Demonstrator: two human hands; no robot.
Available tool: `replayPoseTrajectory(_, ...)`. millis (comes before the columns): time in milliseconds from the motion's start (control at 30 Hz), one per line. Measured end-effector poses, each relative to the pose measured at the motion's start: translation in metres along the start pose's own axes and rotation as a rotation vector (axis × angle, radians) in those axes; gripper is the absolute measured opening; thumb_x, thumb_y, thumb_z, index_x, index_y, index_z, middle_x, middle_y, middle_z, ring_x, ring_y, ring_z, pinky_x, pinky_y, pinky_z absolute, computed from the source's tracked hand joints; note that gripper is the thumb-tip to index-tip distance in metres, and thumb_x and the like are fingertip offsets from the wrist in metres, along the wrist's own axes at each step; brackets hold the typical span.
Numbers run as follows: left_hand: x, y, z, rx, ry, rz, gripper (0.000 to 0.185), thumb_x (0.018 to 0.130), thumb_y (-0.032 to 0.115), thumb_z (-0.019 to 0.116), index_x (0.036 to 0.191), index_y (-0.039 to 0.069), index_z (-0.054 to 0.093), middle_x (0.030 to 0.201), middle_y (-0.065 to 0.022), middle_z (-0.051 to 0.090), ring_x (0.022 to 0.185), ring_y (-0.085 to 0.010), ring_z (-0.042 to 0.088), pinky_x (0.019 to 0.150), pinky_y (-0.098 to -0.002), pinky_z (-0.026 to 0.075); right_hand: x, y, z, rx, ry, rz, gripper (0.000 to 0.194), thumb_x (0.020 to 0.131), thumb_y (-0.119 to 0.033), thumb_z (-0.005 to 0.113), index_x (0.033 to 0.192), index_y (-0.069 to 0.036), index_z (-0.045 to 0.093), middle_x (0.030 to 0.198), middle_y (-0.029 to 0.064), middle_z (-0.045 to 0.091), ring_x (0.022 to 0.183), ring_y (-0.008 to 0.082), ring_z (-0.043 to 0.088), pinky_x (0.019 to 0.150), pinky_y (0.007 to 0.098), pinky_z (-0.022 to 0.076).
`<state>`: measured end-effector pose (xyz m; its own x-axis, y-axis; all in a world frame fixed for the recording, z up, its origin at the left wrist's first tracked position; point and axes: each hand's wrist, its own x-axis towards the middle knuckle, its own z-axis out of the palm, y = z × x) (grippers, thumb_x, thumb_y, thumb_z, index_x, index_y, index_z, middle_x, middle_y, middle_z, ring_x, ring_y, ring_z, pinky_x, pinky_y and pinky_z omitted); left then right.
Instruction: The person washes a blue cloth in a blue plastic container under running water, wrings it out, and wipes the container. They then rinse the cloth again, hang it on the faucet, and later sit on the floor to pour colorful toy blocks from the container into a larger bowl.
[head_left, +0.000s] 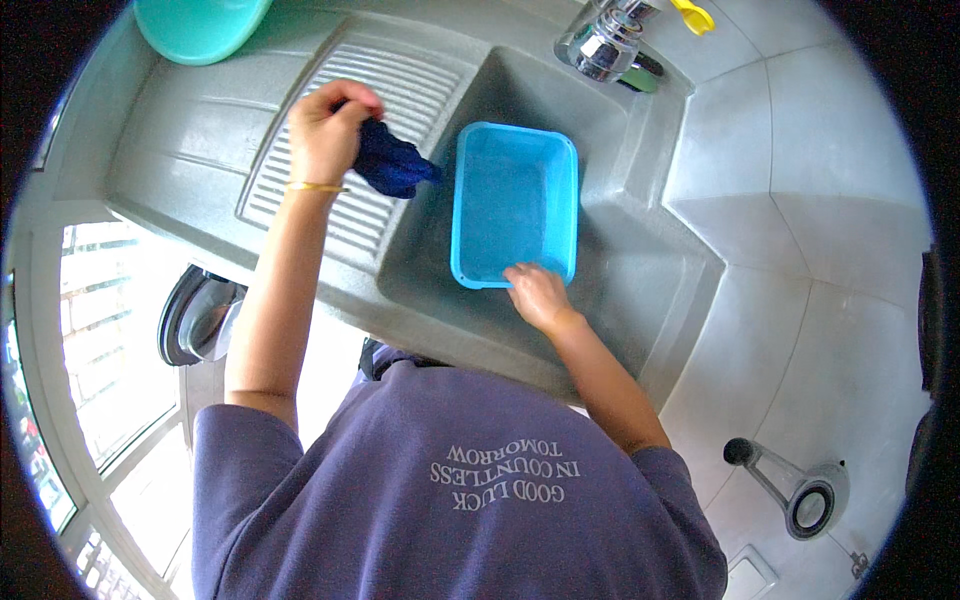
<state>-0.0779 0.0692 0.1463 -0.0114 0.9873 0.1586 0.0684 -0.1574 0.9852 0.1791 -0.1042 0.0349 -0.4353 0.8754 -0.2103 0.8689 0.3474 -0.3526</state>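
A crumpled dark navy cloth (394, 161) hangs from the fingers of my left hand (330, 127), raised over the ribbed washboard (341, 217) moulded into the sink top. My right hand (538, 296) grips the near rim of a blue plastic basin (517, 187), its fingers bent over the edge. The basin is rectangular and sits tilted in the grey sink bowl (442, 300). No cloth shows inside it. Whether it holds a little water, I cannot tell.
A chrome faucet (604, 49) stands at the sink's far right corner, with a green object (641, 77) behind it. Upper left is a turquoise basin (202, 26). A yellow scoop-like item (694, 16) sits near the faucet. The tiled wall (810, 195) bounds the right side.
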Motion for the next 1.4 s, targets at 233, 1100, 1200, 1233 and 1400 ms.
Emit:
replayPoseTrajectory(233,-0.023,0.020,-0.042,-0.310,0.139,-0.104,0.014,0.073,-0.011,0.045,0.070,0.001,0.051,0.071,-0.0098,0.054,0.067,-0.0204,0.054,0.067,-0.0297,0.046,0.017,-0.008,-0.087,0.122,0.085,-0.048,0.025,0.081,-0.028,0.053,0.073,-0.005,0.048,0.067,0.0161,0.057,0.065,0.0354,0.057,0.055,0.0438,0.0438)
replayPoseTrajectory(1100,-0.036,0.026,-0.041,-0.512,0.199,-0.184,0.012,0.071,-0.007,0.045,0.071,0.003,0.052,0.070,-0.0089,0.052,0.068,-0.0228,0.053,0.067,-0.0309,0.044,0.068,0.101,-0.178,0.711,0.242,0.830,0.076,0.077,-0.061,0.047,0.101,0.010,0.056,0.104,0.0212,0.057,0.097,0.0283,0.054,0.082,0.0357,0.0407)
replayPoseTrajectory(1200,-0.036,0.024,-0.034,-0.554,0.173,-0.212,0.013,0.070,-0.009,0.045,0.071,0.001,0.053,0.069,-0.0093,0.055,0.063,-0.0197,0.055,0.062,-0.0287,0.046,0.047,0.087,-0.194,0.878,0.352,0.829,0.077,0.077,-0.062,0.047,0.104,0.010,0.054,0.102,0.0180,0.058,0.094,0.0253,0.054,0.083,0.0333,0.0396)
replayPoseTrajectory(1233,-0.036,0.024,-0.032,-0.546,0.165,-0.206,0.013,0.070,-0.009,0.045,0.071,0.001,0.053,0.069,-0.0093,0.055,0.063,-0.0198,0.055,0.062,-0.0286,0.046,0.042,0.081,-0.197,0.920,0.405,0.839,0.077,0.077,-0.062,0.047,0.104,0.010,0.054,0.101,0.0174,0.058,0.092,0.0247,0.054,0.083,0.0328,0.0398)
replayPoseTrajectory(1400,-0.033,0.027,-0.029,-0.545,0.126,-0.182,0.012,0.070,-0.009,0.046,0.071,0.001,0.053,0.069,-0.0096,0.055,0.063,-0.0192,0.054,0.061,-0.0278,0.045,0.032,0.062,-0.194,0.835,0.611,0.721,0.061,0.082,-0.051,0.049,0.093,0.008,0.060,0.088,0.0142,0.060,0.081,0.0181,0.054,0.075,0.0303,0.0424)
